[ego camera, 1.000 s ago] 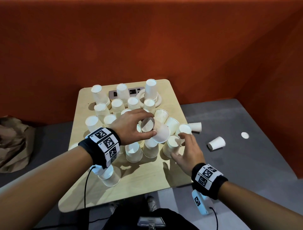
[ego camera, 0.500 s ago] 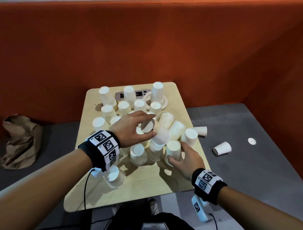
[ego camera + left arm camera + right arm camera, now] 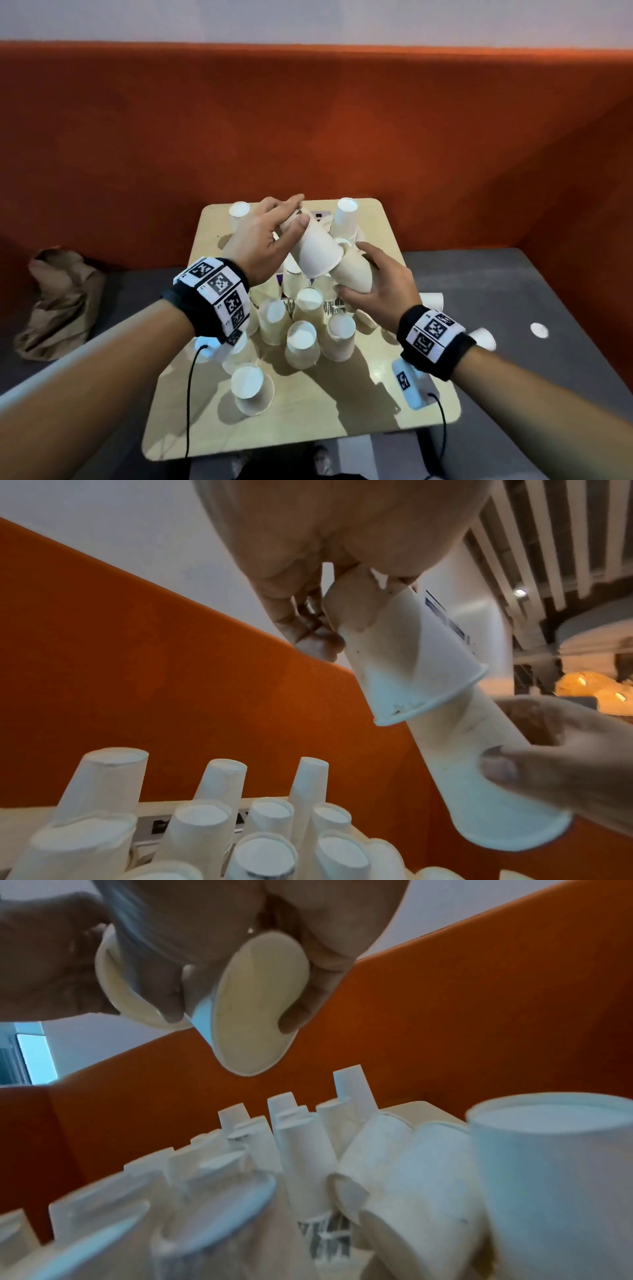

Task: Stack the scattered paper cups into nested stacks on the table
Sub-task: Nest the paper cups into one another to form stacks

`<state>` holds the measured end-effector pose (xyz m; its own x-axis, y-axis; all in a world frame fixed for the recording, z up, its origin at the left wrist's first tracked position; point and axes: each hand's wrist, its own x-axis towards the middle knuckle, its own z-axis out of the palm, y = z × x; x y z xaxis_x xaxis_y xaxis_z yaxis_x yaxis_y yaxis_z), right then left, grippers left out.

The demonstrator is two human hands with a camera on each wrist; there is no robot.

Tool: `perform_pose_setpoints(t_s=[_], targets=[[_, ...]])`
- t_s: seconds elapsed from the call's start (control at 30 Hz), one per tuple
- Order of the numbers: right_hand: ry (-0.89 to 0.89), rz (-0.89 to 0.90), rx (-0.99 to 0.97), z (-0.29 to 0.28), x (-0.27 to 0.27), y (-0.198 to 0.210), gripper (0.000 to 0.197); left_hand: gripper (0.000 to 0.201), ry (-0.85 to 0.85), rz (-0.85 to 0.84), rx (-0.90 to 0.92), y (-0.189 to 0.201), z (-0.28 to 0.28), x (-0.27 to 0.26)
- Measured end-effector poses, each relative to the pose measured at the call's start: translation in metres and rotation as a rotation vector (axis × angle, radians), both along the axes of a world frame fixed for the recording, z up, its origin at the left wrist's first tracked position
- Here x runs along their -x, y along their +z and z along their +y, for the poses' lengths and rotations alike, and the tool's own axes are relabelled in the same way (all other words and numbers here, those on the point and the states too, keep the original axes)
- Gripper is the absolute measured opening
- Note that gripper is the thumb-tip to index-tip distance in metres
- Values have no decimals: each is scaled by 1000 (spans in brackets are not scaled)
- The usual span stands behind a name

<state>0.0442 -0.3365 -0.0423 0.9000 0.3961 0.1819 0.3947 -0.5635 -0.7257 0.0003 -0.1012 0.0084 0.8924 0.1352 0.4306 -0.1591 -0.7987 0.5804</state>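
Observation:
My left hand [image 3: 297, 216] grips a white paper cup [image 3: 317, 250] by its base, mouth pointing down and to the right. My right hand [image 3: 356, 270] holds a second paper cup [image 3: 354, 275] tilted just below it. In the left wrist view the upper cup [image 3: 411, 656] is slid over the base of the lower cup [image 3: 479, 764], which the right hand's fingers [image 3: 548, 764] wrap. The right wrist view looks into the lower cup's open mouth [image 3: 257, 1001]. Both cups hang above several upside-down cups [image 3: 301, 342] clustered on the wooden table [image 3: 308, 428].
One upside-down cup [image 3: 251, 387] stands alone near the table's front left. A taller stack [image 3: 344, 216] rises at the back. Fallen cups [image 3: 483, 337] lie on the grey bench to the right, a crumpled brown bag [image 3: 58, 301] to the left. Orange walls enclose the area.
Both hands have risen from the table. The right hand has lifted a cup from the cluster, and the left hand has brought its cup over that cup's base.

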Motion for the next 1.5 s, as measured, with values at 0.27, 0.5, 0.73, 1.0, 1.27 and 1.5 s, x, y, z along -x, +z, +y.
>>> perform_pose_setpoints(t_s=[0.27, 0.5, 0.73, 1.0, 1.27, 1.5], targets=[[99, -107, 193, 51, -13, 11, 84, 44, 154, 23, 188, 5, 29, 2], [106, -88, -44, 99, -18, 23, 99, 68, 112, 154, 301, 7, 40, -1], [168, -21, -203, 135, -14, 23, 97, 108, 118, 252, 868, 8, 60, -17], [162, 90, -68, 162, -38, 20, 77, 88, 148, 204, 837, 10, 114, -42], [97, 62, -76, 181, -63, 13, 74, 93, 88, 213, 524, 3, 126, -64], [58, -54, -38, 197, -83, 33, 68, 81, -66, 306, 256, 0, 123, -84]])
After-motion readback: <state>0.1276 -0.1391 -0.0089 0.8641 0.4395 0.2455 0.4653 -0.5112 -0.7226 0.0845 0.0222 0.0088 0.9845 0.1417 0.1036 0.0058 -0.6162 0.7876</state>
